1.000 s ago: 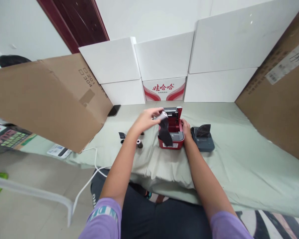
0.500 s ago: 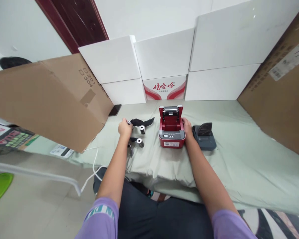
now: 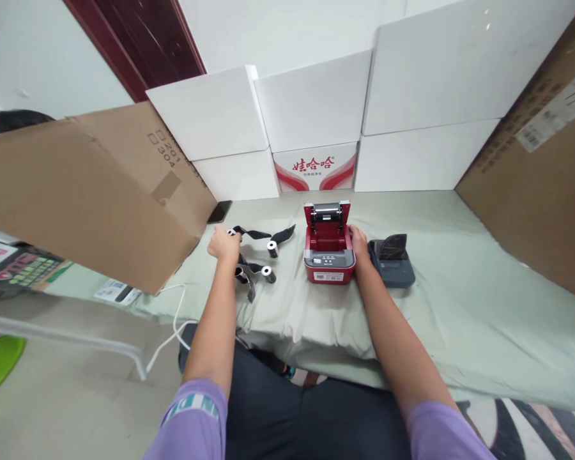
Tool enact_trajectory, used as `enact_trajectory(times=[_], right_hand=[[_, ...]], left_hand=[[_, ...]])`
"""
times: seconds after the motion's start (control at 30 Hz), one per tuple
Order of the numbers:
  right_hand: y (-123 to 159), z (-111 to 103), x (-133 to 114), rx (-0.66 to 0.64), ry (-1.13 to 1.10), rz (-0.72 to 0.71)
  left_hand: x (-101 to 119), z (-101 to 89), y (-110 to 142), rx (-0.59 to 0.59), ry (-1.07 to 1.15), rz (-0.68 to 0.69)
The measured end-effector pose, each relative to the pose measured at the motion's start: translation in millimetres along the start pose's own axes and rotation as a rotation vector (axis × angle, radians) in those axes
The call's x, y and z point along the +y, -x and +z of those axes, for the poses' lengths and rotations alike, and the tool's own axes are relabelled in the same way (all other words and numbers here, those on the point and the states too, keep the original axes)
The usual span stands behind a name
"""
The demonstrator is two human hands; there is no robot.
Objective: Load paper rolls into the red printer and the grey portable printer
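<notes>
**One red printer (image 3: 329, 275) steadied, one roll (image 3: 230, 232) of four held**

One red printer is set on the pale green cloth (image 3: 441, 255), near the middle, with its single lid (image 3: 326, 214) raised at the back. Its right side is touched by the right hand (image 3: 359, 243); whether it is gripped cannot be told, the fingertips being partly hidden. To the left, four small rolls are seen. One is held in the closed fingers of the left hand (image 3: 224, 244); three are laid nearer the printer, well apart from it: an upper roll (image 3: 273, 249), a lower roll (image 3: 269, 275) and a partly covered roll (image 3: 241, 275). Black strips (image 3: 256, 234) are trailed among them, their number unclear. Right of the printer, one dark device (image 3: 395, 271) is topped by one upright black sheet (image 3: 393, 246). Farther out, one phone (image 3: 219, 212) is placed beside the left cardboard (image 3: 124, 185), and six white boxes (image 3: 316, 105) are stacked in two rows behind, one printed in red
</notes>
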State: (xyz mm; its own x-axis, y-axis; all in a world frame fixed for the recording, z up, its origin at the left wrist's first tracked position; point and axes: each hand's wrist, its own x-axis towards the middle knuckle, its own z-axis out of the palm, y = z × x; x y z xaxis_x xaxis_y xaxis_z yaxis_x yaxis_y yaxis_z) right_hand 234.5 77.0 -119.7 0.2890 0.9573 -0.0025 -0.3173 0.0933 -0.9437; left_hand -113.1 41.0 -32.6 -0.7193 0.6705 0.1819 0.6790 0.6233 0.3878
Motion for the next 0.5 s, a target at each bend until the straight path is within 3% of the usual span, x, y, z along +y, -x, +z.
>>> enact_trajectory(times=[0.3, 0.4, 0.47, 0.5], right_hand=[[3, 2, -6, 0.011, 0.027, 0.012], [4, 2, -6, 0.009, 0.035, 0.003], [3, 1, -5, 0.001, 0.04, -0.014], [3, 1, -4, 0.001, 0.042, -0.018]], left_hand=[[0, 6.9, -6, -0.184, -0.164, -0.021], [7, -3.7, 7, -0.043, -0.171, 0.045], [13, -11.7, 22, 0.079, -0.124, 0.166], [17, -14.5, 32, 0.085, -0.099, 0.238]])
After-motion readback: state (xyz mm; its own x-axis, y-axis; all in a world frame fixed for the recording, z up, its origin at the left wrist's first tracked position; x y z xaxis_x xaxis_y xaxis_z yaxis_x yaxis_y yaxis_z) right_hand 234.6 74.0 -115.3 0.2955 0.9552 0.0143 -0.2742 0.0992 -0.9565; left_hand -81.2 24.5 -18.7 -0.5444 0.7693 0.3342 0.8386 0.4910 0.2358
